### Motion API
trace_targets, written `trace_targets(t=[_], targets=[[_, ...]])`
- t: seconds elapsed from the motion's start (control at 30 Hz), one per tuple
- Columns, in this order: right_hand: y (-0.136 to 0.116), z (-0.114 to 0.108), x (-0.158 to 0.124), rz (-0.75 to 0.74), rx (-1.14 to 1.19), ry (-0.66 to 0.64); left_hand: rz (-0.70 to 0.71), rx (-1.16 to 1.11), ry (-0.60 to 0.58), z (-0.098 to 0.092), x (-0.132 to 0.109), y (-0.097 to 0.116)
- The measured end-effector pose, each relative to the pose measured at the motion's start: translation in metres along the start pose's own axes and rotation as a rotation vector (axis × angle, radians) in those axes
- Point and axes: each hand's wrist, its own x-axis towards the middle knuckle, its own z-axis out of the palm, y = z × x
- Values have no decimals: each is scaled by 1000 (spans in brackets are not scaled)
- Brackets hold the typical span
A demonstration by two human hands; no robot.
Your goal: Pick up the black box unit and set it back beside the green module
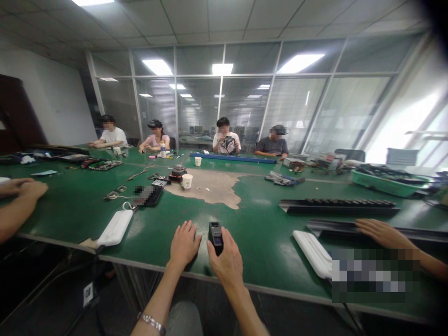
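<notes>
My left hand (184,243) lies flat on the green table (259,228) near its front edge, fingers stretched out and holding nothing. A silver bracelet (151,322) circles that wrist. Just to its right, my right hand (226,261) is closed round a small black device (215,235) that stands upright on the table, with a small bluish screen on its face. The two hands are close together but apart.
A white flat device (115,227) lies left of my hands and another (313,253) to the right. Neighbours' hands rest at the left (23,187) and right (383,233). Long black rails (339,206), paper cups (187,180), tools and a green tray (385,183) lie further back. Several people sit opposite.
</notes>
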Motion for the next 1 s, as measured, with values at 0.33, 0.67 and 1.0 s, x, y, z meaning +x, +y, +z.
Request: trace_targets(t=[0.33,0.67,1.0], targets=[[8,1,-6,-42,180,96,-5,-22,25,-2,-2,0],[8,6,-8,-19,169,71,-11,-37,30,-2,-5,-1],[9,3,-9,-7,181,44,-23,-21,28,-9,-7,3]])
